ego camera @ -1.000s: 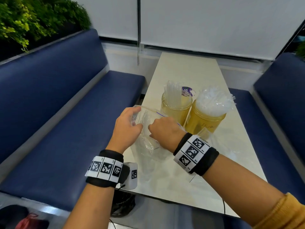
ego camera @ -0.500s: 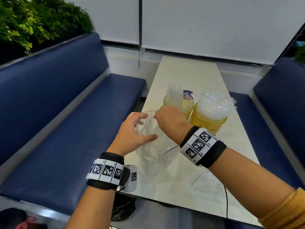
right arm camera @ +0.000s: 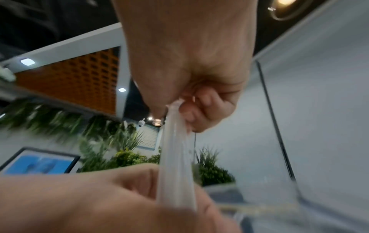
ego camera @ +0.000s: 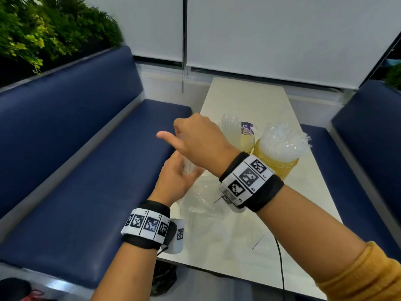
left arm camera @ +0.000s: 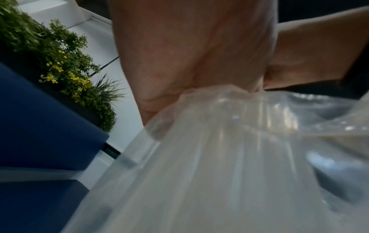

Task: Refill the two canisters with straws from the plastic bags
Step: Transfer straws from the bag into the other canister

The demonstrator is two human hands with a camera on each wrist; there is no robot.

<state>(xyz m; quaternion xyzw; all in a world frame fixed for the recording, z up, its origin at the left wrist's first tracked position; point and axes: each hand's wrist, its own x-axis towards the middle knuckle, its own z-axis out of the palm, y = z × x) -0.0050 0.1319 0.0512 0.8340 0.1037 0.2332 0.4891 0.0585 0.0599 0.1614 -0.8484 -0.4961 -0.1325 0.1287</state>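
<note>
Looked to me like the pulling-out step: the right hand (ego camera: 198,141) had its fingers (right arm camera: 201,110) clenched round a small bunch of clear plastic straws (right arm camera: 175,157), thumb stuck out, drawing them up from the floppy clear plastic bag (ego camera: 201,196). The left hand (ego camera: 176,180) sat just under it at about 7 o'clock, and its fingers were wrapped round the bag's mouth, steadying it.

The two squat yellow-tinted canisters (ego camera: 277,161) stood touching each other at roughly 2 o'clock from the hands. The right one was crammed with straws; the left one (ego camera: 245,141) had only a partial bunch, so I'd guess this lot was meant for it. Next move probably needed the bunch lifted clear of the bag, kept upright, then swung over to that opening without snagging.

All this was on a long cream tabletop (ego camera: 245,101) with dark blue padded benches (ego camera: 86,159) either side, white blinds (ego camera: 282,35) at 12 o'clock and leafy green plants (ego camera: 43,29) at 10.
</note>
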